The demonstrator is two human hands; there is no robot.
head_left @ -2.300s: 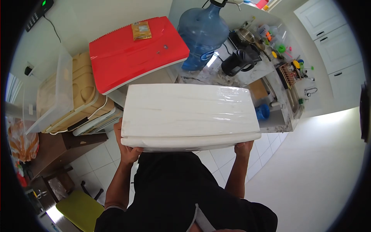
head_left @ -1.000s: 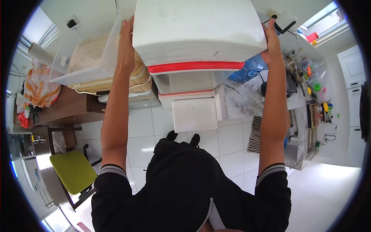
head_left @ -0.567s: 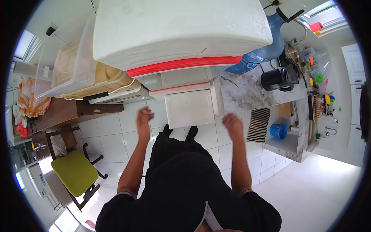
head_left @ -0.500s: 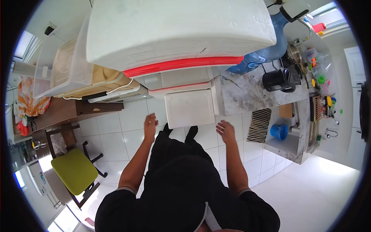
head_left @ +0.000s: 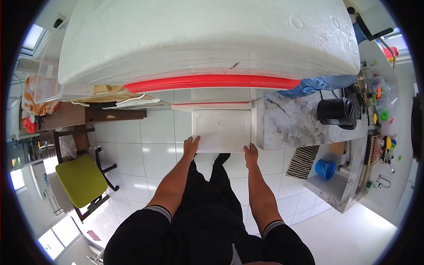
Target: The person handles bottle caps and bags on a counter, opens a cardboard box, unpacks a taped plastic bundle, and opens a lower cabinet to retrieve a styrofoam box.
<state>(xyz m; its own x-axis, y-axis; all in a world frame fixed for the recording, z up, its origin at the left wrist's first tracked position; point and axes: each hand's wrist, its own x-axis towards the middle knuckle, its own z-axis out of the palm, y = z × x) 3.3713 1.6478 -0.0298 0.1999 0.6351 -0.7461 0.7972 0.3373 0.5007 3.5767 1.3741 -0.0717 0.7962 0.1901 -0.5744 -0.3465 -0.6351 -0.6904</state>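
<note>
A pale rectangular box or lid [head_left: 222, 130] sits low in the middle, in front of my feet. My left hand [head_left: 191, 146] grips its near left corner, and my right hand [head_left: 251, 154] has hold of the near right corner. Above it, a large white box [head_left: 207, 39] rests on a red-topped piece [head_left: 212, 81] and fills the upper view. The fingertips are partly hidden behind the edges of the pale piece.
To the right are a marble counter [head_left: 289, 126], a black kettle [head_left: 338, 111], a blue water bottle [head_left: 322, 85], a striped mat [head_left: 303, 162] and a blue bucket [head_left: 325, 168]. On the left stand a green chair [head_left: 81, 180] and a brown desk [head_left: 66, 118].
The large white box was carried onto the red top and released. Both hands then came down and took hold of the pale piece's near corners. The view has moved closer to the large box.
</note>
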